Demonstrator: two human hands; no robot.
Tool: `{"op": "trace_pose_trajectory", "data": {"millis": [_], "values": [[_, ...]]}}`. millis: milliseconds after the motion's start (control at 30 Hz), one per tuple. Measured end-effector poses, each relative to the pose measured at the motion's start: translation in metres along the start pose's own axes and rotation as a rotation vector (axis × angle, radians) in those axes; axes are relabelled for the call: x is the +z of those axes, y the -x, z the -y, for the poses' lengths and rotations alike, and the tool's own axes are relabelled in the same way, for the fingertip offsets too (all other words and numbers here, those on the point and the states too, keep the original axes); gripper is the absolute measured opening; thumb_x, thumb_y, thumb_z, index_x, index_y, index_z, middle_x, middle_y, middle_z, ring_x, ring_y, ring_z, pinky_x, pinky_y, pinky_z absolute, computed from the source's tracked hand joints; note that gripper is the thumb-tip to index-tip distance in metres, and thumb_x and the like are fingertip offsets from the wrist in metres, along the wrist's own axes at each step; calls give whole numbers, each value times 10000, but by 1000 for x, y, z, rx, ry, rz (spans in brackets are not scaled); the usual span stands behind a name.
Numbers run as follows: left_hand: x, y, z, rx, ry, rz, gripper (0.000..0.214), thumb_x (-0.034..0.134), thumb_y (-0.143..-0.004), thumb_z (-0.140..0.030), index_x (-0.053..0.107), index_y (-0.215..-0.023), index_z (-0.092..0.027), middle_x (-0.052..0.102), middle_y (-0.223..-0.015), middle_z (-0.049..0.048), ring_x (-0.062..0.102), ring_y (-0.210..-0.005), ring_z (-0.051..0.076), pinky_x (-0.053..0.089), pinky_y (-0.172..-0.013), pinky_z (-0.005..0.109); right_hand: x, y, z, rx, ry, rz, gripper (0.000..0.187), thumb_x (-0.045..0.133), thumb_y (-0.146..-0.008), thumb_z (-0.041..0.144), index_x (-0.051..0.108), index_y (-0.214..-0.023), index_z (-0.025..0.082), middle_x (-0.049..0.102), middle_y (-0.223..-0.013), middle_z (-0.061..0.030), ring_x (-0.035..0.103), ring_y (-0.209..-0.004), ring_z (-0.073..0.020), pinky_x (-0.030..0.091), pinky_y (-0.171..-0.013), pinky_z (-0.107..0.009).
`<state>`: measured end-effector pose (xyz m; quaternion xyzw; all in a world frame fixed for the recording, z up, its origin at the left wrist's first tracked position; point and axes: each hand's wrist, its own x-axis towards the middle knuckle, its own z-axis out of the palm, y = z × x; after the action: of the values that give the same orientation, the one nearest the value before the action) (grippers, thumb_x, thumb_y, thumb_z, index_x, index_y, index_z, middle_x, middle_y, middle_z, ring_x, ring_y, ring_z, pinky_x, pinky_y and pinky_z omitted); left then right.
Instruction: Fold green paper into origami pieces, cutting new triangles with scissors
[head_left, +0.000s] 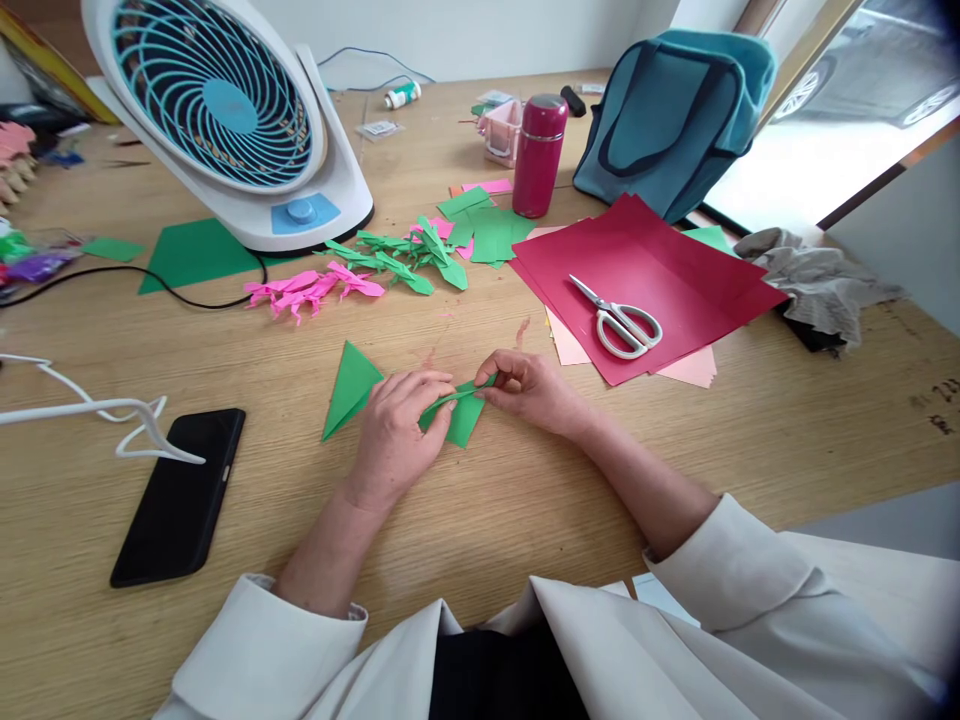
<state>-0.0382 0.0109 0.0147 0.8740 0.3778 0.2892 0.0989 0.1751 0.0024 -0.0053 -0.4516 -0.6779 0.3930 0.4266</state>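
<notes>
A partly folded piece of green paper (466, 422) lies between my hands, low over the table. My left hand (405, 425) is closed on its left side, thumb below and fingers above the fold. At the upper right end of the same paper, my right hand (529, 390) pinches the edge between thumb and fingers. Beside my left hand, a folded green paper triangle (351, 392) rests flat, its right part behind the fingers. Farther back are several green folded paper figures (409, 258) and pink folded paper figures (311, 288).
White-handled scissors (624, 325) lie on dark red sheets (675, 270) at the right. A black phone (180, 500) and white cable (90, 408) are at the left. Behind stand a fan (247, 120), a magenta bottle (540, 155) and a teal bag (667, 120).
</notes>
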Motion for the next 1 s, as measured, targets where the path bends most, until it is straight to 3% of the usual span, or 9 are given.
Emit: {"op": "trace_pose_trajectory", "data": {"millis": [233, 400, 633, 800, 1000], "values": [[-6, -1, -10, 27, -131, -51, 119, 598, -888, -164, 627, -984, -227, 715, -1137, 32, 622, -1074, 243, 444, -947, 434, -1, 0, 5, -132, 164, -39, 41, 616, -830, 136, 625, -854, 168, 630, -840, -23, 565, -698, -117, 465, -677, -249], [-6, 0, -17, 35, -143, -45, 33, 601, -889, -196, 586, -901, -223, 718, -1101, 39, 628, -1076, 247, 439, -966, 442, 7, 2, 9, -179, 147, -44, 51, 611, -848, 124, 623, -872, 167, 617, -863, -26, 588, -735, -121, 490, -707, -257], [-2, 0, -11, 12, -19, 67, 157, 567, -810, -102, 485, -854, -229, 699, -1095, 48, 626, -1093, 240, 435, -994, 423, 10, 5, 12, -197, 78, 20, 35, 625, -873, 171, 639, -905, 171, 634, -901, -33, 608, -777, -123, 507, -747, -265], [0, -1, -7, -6, -22, 126, 142, 567, -816, -133, 507, -906, -225, 656, -903, 28, 626, -887, 226, 473, -827, 373, 4, 4, 12, -94, -21, 76, 97, 642, -877, 248, 625, -921, 164, 642, -882, -28, 599, -742, -121, 484, -703, -255], [-6, -3, -11, 76, -96, 174, 169, 560, -837, -116, 561, -975, -215, 670, -997, 40, 619, -1001, 235, 449, -890, 394, -8, -2, 3, 110, -164, 91, 234, 581, -908, 395, 582, -940, 163, 596, -731, 4, 577, -649, -128, 430, -591, -239]]}}
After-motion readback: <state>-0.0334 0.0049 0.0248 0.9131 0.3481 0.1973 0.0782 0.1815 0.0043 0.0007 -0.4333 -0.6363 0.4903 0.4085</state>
